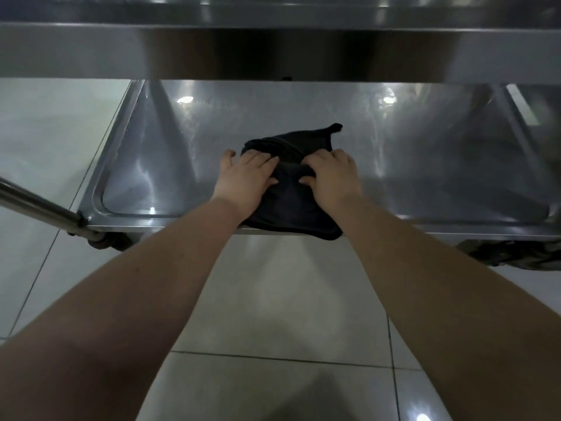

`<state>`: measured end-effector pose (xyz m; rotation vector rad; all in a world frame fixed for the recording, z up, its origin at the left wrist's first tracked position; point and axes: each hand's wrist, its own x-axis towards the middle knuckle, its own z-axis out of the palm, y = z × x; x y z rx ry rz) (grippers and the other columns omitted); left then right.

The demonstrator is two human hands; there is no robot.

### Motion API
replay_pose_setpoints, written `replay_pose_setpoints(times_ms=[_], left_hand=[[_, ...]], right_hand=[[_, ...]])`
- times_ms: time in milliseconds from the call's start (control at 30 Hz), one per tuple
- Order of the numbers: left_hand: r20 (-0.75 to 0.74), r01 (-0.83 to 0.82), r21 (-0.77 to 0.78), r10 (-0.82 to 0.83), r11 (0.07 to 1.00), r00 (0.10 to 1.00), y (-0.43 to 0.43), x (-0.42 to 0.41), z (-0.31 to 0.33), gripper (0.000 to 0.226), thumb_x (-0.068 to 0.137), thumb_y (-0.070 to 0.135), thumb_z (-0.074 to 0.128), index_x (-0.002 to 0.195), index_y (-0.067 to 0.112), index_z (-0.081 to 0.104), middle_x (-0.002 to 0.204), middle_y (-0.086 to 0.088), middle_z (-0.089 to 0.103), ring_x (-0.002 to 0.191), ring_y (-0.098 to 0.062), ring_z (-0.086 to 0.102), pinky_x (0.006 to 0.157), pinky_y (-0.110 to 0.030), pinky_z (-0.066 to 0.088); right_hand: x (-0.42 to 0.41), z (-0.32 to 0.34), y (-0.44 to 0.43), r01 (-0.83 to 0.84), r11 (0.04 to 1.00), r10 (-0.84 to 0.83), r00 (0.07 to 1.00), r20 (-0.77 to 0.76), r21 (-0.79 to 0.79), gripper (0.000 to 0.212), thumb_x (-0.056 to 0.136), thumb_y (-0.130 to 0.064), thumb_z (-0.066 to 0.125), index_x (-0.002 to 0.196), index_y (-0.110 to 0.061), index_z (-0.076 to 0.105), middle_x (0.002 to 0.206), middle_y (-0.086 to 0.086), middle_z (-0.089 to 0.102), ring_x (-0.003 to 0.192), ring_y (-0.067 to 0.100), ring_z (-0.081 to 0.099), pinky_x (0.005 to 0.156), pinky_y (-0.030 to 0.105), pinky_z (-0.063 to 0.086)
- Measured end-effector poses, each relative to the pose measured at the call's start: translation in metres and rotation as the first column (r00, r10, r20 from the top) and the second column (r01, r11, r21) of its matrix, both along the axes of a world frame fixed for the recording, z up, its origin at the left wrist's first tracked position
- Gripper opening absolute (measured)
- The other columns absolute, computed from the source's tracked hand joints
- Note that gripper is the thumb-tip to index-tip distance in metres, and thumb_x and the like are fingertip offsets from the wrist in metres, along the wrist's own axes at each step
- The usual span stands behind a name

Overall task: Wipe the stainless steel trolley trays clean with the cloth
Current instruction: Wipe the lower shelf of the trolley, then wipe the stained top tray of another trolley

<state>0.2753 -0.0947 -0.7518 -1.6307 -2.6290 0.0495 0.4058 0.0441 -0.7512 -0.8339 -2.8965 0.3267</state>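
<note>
Pressing the dark cloth (288,208) down on the lower tray (170,153), right at the middle of its near edge, with a bit hanging over that edge. Pushing flat on top with the left hand (246,177), fingers out straight. Grabbing a fold with the right hand (332,174), fingers bent round it. Looks like the wiping step on this tray, with lots of shiny steel left to do at the far edge and in the side corners. To do it well: put both hands side by side on the cloth, push down hard, and slide in long lines from the near edge to the far edge. Go into the round corners too. Mind the upper tray (91,53) close above, and stay low so as not to bump it. Watch out for the cloth slipping off onto the floor (288,299).
</note>
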Motion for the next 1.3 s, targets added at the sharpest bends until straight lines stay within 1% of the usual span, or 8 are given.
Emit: replay_pose_setpoints(times_ms=[133,367,533,733,833,900,1067,1300], left_hand=[[-0.050,0.044,0.024,-0.042,0.999,0.998,0.002,0.012,0.014,0.028,0.103,0.029,0.038,0.127,0.020,0.049,0.126,-0.002,0.053,0.120,-0.024,0.042,0.101,-0.042,0.012],[-0.132,0.151,0.049,-0.144,0.987,0.981,-0.015,0.062,0.056,0.021,0.094,0.014,0.052,0.115,0.011,0.056,0.106,-0.008,0.058,0.104,-0.031,0.052,0.105,-0.042,0.017],[-0.174,0.262,0.121,-0.239,0.958,0.955,-0.034,0.117,0.090,0.022,0.076,0.009,0.066,0.098,0.006,0.066,0.086,-0.012,0.062,0.079,-0.032,0.062,0.108,-0.050,0.035],[-0.017,0.320,-0.129,-0.325,0.939,0.946,-0.018,0.190,0.164,0.043,0.086,0.021,0.064,0.125,0.008,0.052,0.116,-0.011,0.056,0.097,-0.029,0.060,0.105,-0.042,0.036],[-0.043,0.361,0.004,-0.360,0.933,0.932,-0.013,0.214,0.204,0.030,0.074,0.016,0.080,0.099,0.006,0.067,0.087,-0.009,0.066,0.071,-0.028,0.062,0.086,-0.042,0.051],[-0.025,0.365,0.028,-0.365,0.930,0.931,-0.008,0.228,0.239,0.028,0.071,0.010,0.080,0.095,0.007,0.066,0.079,-0.007,0.065,0.069,-0.027,0.062,0.084,-0.042,0.051],[0.014,0.423,0.126,-0.428,0.897,0.904,-0.001,0.266,0.343,0.038,0.064,0.000,0.074,0.100,0.007,0.065,0.080,-0.006,0.065,0.073,-0.027,0.061,0.090,-0.045,0.046],[0.014,0.511,0.033,-0.512,0.859,0.859,0.000,0.320,0.500,0.036,0.084,0.028,0.069,0.115,0.015,0.059,0.096,0.000,0.064,0.085,-0.021,0.062,0.101,-0.042,0.040]], right_hand=[[0.010,0.008,-0.012,-0.001,1.000,0.001,1.000,-0.002,0.029,0.021,0.097,-0.030,0.053,0.115,-0.017,0.056,0.117,0.006,0.055,0.114,0.029,0.044,0.098,0.039,0.028],[0.069,0.057,-0.017,-0.156,0.985,0.159,0.986,-0.042,0.075,0.020,0.096,-0.018,0.055,0.111,-0.005,0.057,0.109,0.014,0.058,0.104,0.034,0.050,0.090,0.038,0.033],[0.135,0.106,-0.023,-0.292,0.941,0.304,0.951,-0.050,0.168,0.026,0.066,0.006,0.079,0.085,0.002,0.063,0.082,0.020,0.061,0.075,0.035,0.061,0.069,0.036,0.048],[0.212,0.170,-0.032,-0.111,0.994,0.112,0.991,0.075,-0.010,0.026,0.084,-0.007,0.070,0.107,0.002,0.063,0.098,0.022,0.062,0.090,0.039,0.059,0.080,0.043,0.045],[0.235,0.210,-0.037,0.004,0.995,0.009,0.991,0.135,-0.098,0.033,0.087,-0.009,0.064,0.118,0.000,0.059,0.112,0.022,0.058,0.105,0.040,0.053,0.088,0.045,0.040],[0.252,0.249,-0.038,0.053,0.991,-0.032,0.985,0.169,-0.125,0.040,0.083,-0.004,0.062,0.122,-0.003,0.055,0.118,0.018,0.054,0.110,0.038,0.049,0.092,0.043,0.037],[0.298,0.359,-0.041,0.184,0.976,-0.167,0.976,0.137,-0.120,0.037,0.077,0.004,0.062,0.113,-0.004,0.061,0.110,0.017,0.057,0.101,0.037,0.051,0.086,0.039,0.035],[0.367,0.523,-0.056,0.272,0.958,-0.262,0.959,0.104,-0.096,0.045,0.070,0.009,0.063,0.112,-0.007,0.061,0.107,0.013,0.056,0.098,0.035,0.051,0.085,0.034,0.032]])
